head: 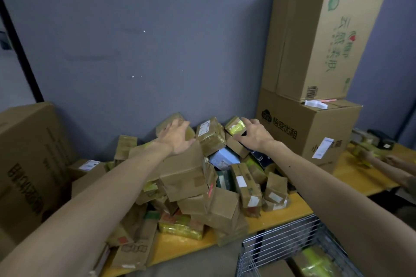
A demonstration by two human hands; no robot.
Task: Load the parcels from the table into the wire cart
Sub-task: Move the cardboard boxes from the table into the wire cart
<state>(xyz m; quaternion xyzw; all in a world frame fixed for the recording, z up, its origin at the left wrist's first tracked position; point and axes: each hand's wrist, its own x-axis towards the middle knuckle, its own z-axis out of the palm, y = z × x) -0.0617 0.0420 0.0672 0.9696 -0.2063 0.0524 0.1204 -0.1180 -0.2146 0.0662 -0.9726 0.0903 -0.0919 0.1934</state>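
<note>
Both hands spread wide, left hand [176, 136] and right hand [254, 134] flanking the taped parcel [210, 135] atop the tabletop [290, 215] pile, likely to lift it toward the wire cart [279, 245].

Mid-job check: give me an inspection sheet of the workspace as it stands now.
Surface: yellow table, mostly covered.
Job's things: parcels heaped against the wall; wire cart at lower right, some parcels inside.
Clutter: large cartons stacked at right, another at left.
Grippers: left hand open atop the pile; right hand around a yellow-taped parcel, fingers partly hidden.
Cables: nothing seen.
Surroundings: grey wall; another person's arms at far right.
</note>
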